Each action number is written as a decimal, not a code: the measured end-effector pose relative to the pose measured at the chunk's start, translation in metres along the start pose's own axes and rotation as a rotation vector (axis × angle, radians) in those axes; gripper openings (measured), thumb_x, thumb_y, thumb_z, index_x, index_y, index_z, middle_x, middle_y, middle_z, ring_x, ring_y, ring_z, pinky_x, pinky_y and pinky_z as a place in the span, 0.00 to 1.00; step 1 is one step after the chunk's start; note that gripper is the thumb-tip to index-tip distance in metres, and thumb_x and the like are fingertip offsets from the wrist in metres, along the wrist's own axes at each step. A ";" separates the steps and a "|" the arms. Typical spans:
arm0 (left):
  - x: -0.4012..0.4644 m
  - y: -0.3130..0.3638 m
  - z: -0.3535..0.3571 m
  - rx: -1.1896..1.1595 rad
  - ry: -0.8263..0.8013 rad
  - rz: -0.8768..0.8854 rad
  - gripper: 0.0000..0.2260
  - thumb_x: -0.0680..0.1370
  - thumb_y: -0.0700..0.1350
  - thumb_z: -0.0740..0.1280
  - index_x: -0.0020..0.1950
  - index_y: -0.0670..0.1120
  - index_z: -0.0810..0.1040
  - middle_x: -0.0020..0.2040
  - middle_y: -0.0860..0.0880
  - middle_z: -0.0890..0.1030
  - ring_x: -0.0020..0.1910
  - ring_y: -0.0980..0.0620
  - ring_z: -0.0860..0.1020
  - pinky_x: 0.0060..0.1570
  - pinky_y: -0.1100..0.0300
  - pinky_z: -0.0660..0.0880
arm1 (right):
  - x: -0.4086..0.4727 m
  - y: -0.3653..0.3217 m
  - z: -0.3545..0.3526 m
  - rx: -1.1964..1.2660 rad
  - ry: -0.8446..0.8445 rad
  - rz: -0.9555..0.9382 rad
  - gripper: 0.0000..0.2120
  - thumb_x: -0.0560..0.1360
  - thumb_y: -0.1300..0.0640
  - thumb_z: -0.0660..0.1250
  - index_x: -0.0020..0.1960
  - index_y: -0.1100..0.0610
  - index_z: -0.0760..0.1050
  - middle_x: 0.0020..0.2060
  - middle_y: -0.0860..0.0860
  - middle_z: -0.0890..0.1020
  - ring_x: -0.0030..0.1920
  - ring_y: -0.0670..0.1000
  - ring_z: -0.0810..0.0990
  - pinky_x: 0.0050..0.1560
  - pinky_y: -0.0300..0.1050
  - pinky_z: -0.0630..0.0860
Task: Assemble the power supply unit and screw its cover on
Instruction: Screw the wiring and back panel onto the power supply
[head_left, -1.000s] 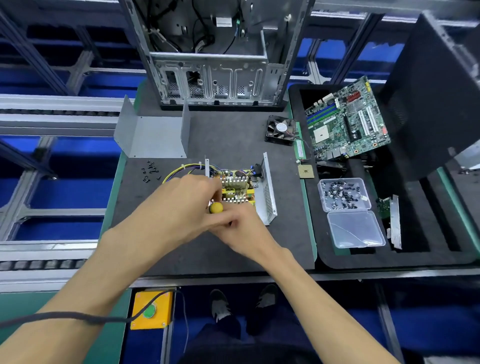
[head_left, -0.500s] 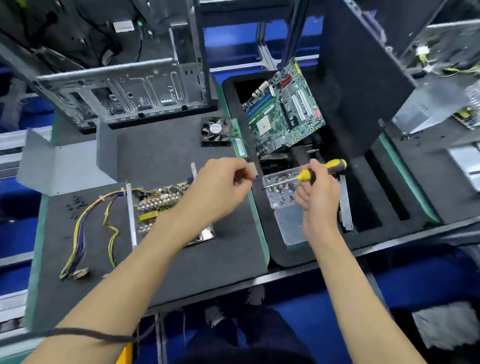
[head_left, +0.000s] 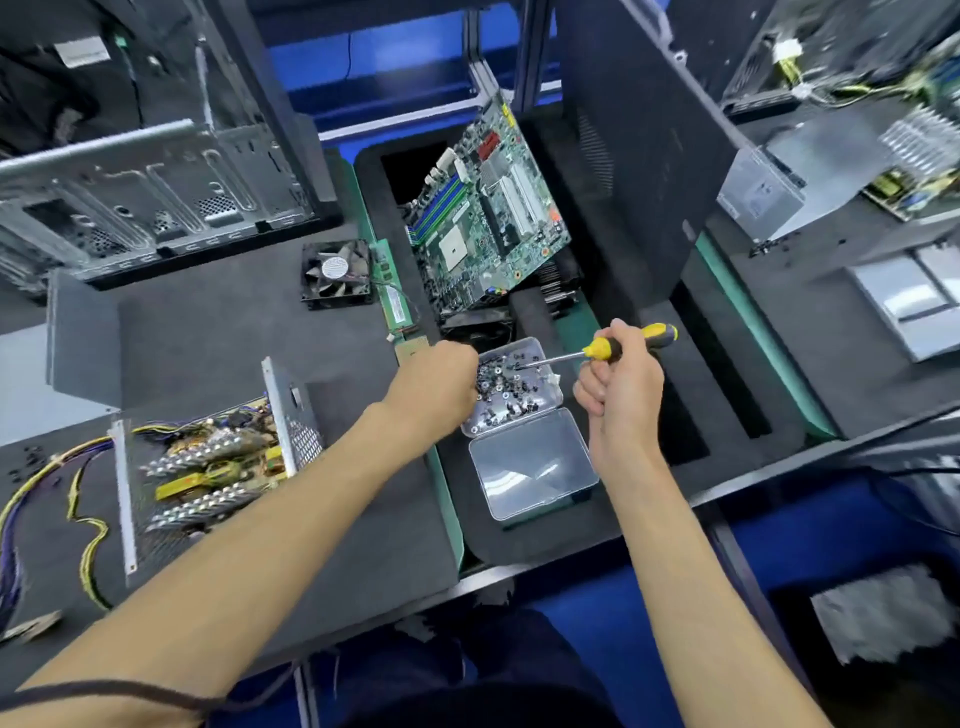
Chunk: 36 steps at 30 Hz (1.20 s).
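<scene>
Both hands at the screw box, power supply left on the mat.

Open power supply unit (head_left: 208, 462) lies far left, uncovered. My left hand (head_left: 436, 384) dips curled into the screw box (head_left: 511, 387); grip hidden, cannot tell. My right hand (head_left: 621, 387) fists the screwdriver (head_left: 605, 348), tip over the screws.

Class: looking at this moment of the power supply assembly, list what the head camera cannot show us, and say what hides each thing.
- Left hand fingertips: behind its own knuckles at the screw box; any pinched screw is hidden.
- Screw types: too small.
- Screwdriver tip: lost among screws.
- Power supply wires: cut by the left edge.
</scene>
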<state>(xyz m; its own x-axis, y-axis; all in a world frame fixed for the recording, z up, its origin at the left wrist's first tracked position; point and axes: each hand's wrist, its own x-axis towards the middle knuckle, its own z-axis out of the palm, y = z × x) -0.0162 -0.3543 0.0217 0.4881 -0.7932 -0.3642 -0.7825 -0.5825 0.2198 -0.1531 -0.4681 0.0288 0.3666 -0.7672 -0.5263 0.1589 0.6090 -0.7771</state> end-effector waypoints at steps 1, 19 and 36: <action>0.001 0.000 0.001 0.006 0.004 -0.002 0.04 0.75 0.36 0.67 0.47 0.39 0.81 0.46 0.41 0.83 0.46 0.40 0.81 0.48 0.45 0.79 | 0.002 0.001 0.001 -0.009 -0.005 0.002 0.11 0.79 0.57 0.63 0.38 0.55 0.70 0.28 0.50 0.57 0.25 0.47 0.52 0.21 0.39 0.51; -0.005 0.002 0.014 0.277 0.103 0.119 0.05 0.79 0.41 0.65 0.51 0.41 0.78 0.51 0.43 0.78 0.53 0.43 0.76 0.42 0.55 0.63 | 0.011 0.005 0.009 -0.044 -0.047 0.035 0.12 0.80 0.55 0.64 0.38 0.55 0.70 0.25 0.47 0.58 0.25 0.47 0.53 0.23 0.40 0.51; -0.026 -0.001 -0.020 -1.313 0.267 -0.329 0.04 0.76 0.37 0.69 0.41 0.40 0.82 0.33 0.46 0.84 0.30 0.54 0.79 0.31 0.64 0.76 | 0.005 0.008 0.020 -0.005 -0.089 0.022 0.12 0.81 0.54 0.63 0.39 0.55 0.71 0.25 0.46 0.59 0.25 0.46 0.54 0.21 0.38 0.54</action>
<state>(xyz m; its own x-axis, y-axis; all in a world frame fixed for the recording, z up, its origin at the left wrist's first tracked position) -0.0204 -0.3364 0.0493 0.7532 -0.5100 -0.4153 0.2447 -0.3688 0.8967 -0.1319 -0.4634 0.0268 0.4496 -0.7326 -0.5110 0.1452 0.6244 -0.7675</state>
